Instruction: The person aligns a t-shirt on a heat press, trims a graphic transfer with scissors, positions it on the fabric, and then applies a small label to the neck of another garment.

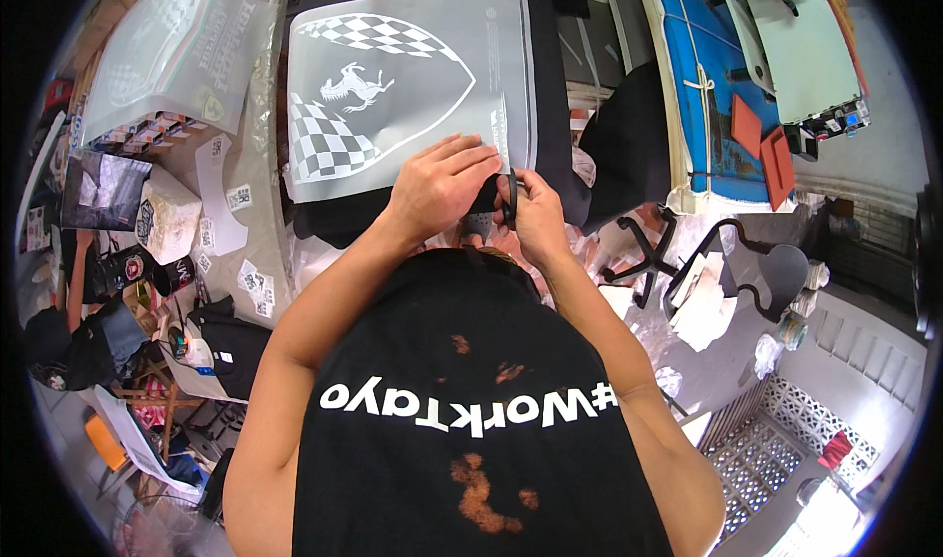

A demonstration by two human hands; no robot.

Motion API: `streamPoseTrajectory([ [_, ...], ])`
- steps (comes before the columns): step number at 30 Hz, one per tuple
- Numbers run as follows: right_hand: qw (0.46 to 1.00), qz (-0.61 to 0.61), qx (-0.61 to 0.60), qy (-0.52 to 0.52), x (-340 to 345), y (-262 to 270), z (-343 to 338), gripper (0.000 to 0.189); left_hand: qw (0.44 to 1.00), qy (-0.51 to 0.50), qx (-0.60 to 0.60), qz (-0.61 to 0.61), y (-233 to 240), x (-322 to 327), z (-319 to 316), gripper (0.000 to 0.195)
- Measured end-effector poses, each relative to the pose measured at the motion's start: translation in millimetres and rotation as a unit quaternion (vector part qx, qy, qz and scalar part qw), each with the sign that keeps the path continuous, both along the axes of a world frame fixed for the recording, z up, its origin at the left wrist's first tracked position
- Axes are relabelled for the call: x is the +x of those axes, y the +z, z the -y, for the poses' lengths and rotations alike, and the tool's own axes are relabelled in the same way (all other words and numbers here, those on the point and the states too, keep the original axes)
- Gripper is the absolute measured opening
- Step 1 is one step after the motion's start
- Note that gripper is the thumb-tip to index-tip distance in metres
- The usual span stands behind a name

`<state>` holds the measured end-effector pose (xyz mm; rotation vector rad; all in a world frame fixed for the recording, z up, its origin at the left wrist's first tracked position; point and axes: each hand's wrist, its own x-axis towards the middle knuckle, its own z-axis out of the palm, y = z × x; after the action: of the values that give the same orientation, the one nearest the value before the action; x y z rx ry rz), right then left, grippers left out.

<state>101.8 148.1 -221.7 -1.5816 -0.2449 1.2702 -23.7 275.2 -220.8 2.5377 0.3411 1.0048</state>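
A translucent printed film sheet (427, 115) lies on a black-covered work surface (549, 56). It bears a white prancing horse, a curved shield outline and checkered bands. My left hand (442, 181) holds the sheet's near edge, fingers together on top; its thumb is hidden. Just right of it, my right hand (539, 214) grips black-handled scissors (511, 196). They meet the near edge close to my left fingertips, beside a narrow strip along the sheet's right side. I cannot tell how far apart the blades are.
Another printed film (169, 48) rests on small boxes at the left, near a plastic-covered table (261, 159). Black mugs (121, 270) stand below. To the right are a blue-topped table (685, 63), a heat-press-like machine (803, 48) and an office chair (777, 273).
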Motion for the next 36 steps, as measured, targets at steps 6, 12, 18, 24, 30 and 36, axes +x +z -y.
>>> streamPoseTrajectory([
  [6,1.0,0.011,0.015,-0.013,5,-4,-12,0.025,1.0,-0.011,0.002,0.01,6,-7,4,0.022],
  [12,0.999,0.043,0.017,-0.014,9,-2,-27,0.021,1.0,-0.014,-0.018,0.018,17,-12,7,0.021],
  [18,0.998,0.038,0.024,-0.034,13,-4,-33,0.029,0.999,-0.012,-0.015,0.028,20,-15,9,0.02],
  [24,0.997,0.056,0.047,-0.035,22,-4,-52,0.027,0.999,-0.018,-0.015,0.024,26,-24,14,0.025],
  [30,0.996,0.084,0.025,-0.029,24,5,-59,0.026,0.999,-0.015,-0.02,0.034,30,-30,18,0.026],
  [36,0.996,0.066,0.036,-0.041,34,-3,-73,0.024,0.999,-0.01,-0.024,0.039,38,-34,23,0.025],
])
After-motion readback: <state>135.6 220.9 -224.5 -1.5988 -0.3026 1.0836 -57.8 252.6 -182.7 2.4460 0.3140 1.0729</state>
